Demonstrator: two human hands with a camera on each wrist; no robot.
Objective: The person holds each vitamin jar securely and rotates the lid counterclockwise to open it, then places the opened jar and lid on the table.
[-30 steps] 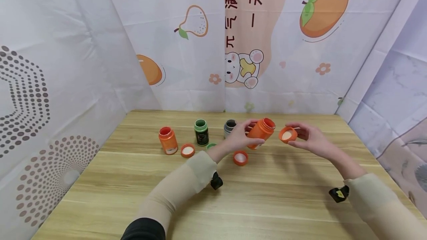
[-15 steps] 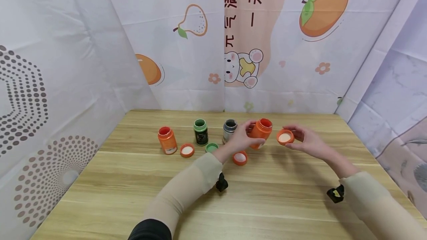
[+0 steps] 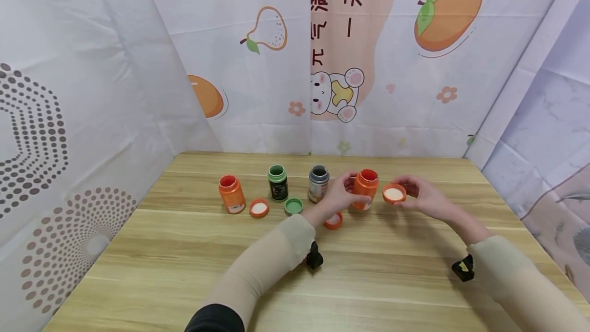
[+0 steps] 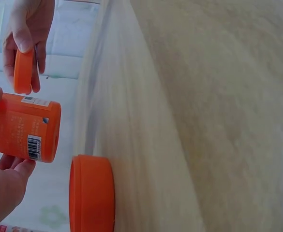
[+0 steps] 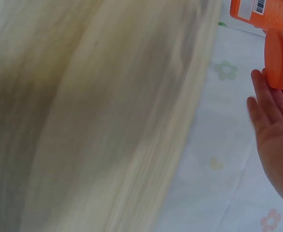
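Observation:
My left hand [image 3: 340, 194] grips an uncapped orange jar [image 3: 365, 188] by its side, near the back right of the table. The jar stands nearly upright, its red mouth facing up, and its barcode label shows in the left wrist view. Just right of it, my right hand [image 3: 426, 198] pinches an orange lid [image 3: 394, 194] between thumb and fingers, its white inner face turned toward the head camera. A small gap separates lid and jar. Another orange lid [image 3: 334, 221] lies on the table by my left wrist, partly hidden by it in the head view.
On the wooden table [image 3: 392, 281], left of my hands, stand an uncapped grey jar [image 3: 318, 184], a green-rimmed black jar [image 3: 278, 183] and another orange jar [image 3: 232, 194]. A green lid [image 3: 293, 206] and an orange lid [image 3: 259, 208] lie before them. A printed curtain [image 3: 258, 91] hangs behind.
The orange jar in my left hand has gone from tilted to nearly upright and come lower. My right hand has shifted slightly left and down with its lid, whose white face now tips further up.

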